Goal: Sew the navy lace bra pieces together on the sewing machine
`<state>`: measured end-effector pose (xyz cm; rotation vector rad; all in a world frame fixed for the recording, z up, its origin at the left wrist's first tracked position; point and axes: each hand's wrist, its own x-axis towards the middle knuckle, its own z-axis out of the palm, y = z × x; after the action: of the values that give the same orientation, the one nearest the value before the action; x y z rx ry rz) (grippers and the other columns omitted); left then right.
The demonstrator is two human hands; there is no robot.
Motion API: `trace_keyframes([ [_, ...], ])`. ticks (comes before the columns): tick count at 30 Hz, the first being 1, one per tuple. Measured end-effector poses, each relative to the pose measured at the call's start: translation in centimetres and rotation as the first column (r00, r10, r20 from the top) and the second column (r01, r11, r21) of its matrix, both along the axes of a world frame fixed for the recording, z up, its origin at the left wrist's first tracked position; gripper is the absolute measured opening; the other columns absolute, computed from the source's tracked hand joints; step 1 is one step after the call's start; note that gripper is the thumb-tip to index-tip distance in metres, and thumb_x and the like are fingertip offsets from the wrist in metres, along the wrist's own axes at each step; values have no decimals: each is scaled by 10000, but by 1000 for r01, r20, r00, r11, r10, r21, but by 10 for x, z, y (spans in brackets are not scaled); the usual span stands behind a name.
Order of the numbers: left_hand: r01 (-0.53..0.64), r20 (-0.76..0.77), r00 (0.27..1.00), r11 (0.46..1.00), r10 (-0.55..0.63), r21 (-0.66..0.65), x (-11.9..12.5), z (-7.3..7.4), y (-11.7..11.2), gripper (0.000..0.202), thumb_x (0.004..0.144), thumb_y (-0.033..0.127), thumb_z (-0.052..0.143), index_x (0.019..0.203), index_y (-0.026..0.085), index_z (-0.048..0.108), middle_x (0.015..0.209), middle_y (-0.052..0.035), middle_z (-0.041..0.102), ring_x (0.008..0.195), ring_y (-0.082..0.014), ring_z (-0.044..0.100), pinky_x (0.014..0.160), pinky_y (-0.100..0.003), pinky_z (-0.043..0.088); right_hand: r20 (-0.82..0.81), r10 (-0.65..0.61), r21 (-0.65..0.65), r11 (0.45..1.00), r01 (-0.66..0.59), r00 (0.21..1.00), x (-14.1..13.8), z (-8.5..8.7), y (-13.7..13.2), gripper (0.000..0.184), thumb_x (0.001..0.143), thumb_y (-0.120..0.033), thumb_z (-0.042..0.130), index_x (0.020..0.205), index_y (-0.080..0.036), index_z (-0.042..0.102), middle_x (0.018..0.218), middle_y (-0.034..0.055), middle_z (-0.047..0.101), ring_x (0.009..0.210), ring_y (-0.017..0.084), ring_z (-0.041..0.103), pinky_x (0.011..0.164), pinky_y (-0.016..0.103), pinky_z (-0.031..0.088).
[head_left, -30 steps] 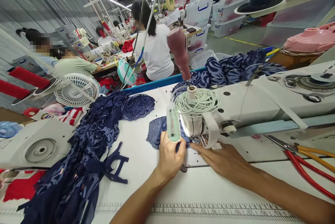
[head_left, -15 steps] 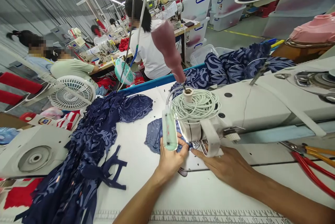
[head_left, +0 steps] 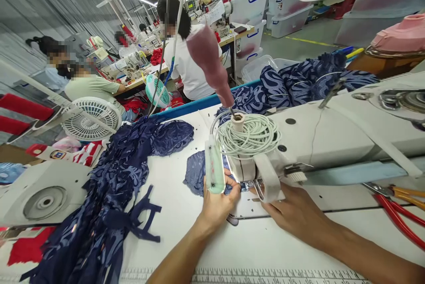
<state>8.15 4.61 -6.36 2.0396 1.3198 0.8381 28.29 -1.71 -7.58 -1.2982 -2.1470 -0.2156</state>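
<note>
A small piece of navy patterned fabric (head_left: pixel 196 170) lies under the head of a white sewing machine (head_left: pixel 318 138). My left hand (head_left: pixel 217 204) pinches the edge of this fabric just left of the presser foot (head_left: pixel 249 184), partly behind a pale green lamp (head_left: pixel 213 169). Flat on the table, right of the presser foot, rests my right hand (head_left: pixel 299 213) with its fingers stretched toward the needle; the fingertips are hidden by the machine's guard. A coil of white cord (head_left: pixel 252 134) sits on the machine head.
A long heap of navy patterned fabric (head_left: pixel 113 195) runs down the left of the white table (head_left: pixel 252 244). More navy cloth (head_left: pixel 299 81) is piled behind the machine. Red-handled pliers (head_left: pixel 395 209) lie at right. A white fan (head_left: pixel 90 118) stands at left. Other people sit at machines beyond.
Both hands have slid a little toward the presser foot, and the fabric piece has drawn in under the machine head. The view has shifted slightly.
</note>
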Motion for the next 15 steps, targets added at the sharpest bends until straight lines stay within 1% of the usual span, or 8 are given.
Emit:
trace_keyframes([
  [4, 14, -4, 1000, 1000, -14, -3, -1, 0, 0, 125, 804, 161, 641, 690, 213, 642, 1028, -30, 672, 1062, -247, 571, 960, -402, 445, 42, -28, -18, 999, 29, 999, 0, -8, -1, 328, 938, -101, 418, 890, -200, 727, 841, 74, 692, 714, 156, 629, 577, 253, 463],
  [7, 34, -6, 999, 999, -34, -4, -1, 1, 0, 133, 782, 112, 635, 697, 214, 646, 1022, -20, 674, 1070, -239, 565, 970, -390, 436, 48, -44, -21, 999, 45, 998, 1, -17, -1, 336, 944, -127, 406, 919, -213, 730, 881, 81, 695, 730, 159, 622, 589, 256, 460],
  [11, 36, -21, 999, 999, -36, 11, -2, 0, 0, 121, 795, 134, 642, 705, 214, 652, 1002, -21, 678, 1053, -232, 569, 961, -389, 442, 59, -52, -20, 998, 53, 997, 0, -22, -1, 332, 947, -144, 419, 1066, -236, 715, 861, 70, 685, 706, 165, 604, 590, 262, 454],
  [13, 41, -23, 999, 999, -40, 23, -1, 0, 1, 118, 811, 156, 641, 709, 214, 653, 976, -24, 680, 1051, -233, 571, 953, -393, 448, 73, -53, -32, 998, 56, 996, -1, -20, -1, 367, 942, -127, 425, 1173, -251, 682, 840, 59, 675, 685, 167, 597, 578, 264, 447],
  [15, 46, -29, 999, 998, -45, 39, -1, -1, 1, 114, 815, 158, 638, 718, 215, 655, 966, -24, 684, 1043, -233, 577, 947, -396, 455, 100, -54, -33, 998, 58, 994, -2, -16, 0, 440, 921, -86, 429, 1268, -262, 635, 816, 50, 663, 668, 174, 591, 560, 266, 436],
])
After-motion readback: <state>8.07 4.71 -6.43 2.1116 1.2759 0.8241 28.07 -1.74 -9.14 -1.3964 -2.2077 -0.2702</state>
